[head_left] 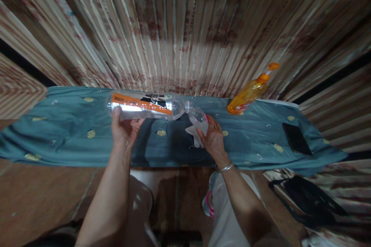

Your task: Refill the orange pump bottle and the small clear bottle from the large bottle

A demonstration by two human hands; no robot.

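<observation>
Left hand (pixel 124 129) clasps the orange-labelled plastic bottle (pixel 142 104); right hand (pixel 214 137) pinches a clear container (pixel 198 118) at the bottle's mouth.

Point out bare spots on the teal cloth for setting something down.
The widest bare patch of the teal cloth lies left of the left hand. Another lies between the right hand, the orange pump bottle and the phone. The middle is crowded with the large bottle and clear plastic piece.

A silver bracelet (pixel 226 167) sits just behind the right hand (pixel 213 138); below that hand, pale trousers (pixel 228 218) and a pink-trimmed grey shoe (pixel 206 205).
</observation>
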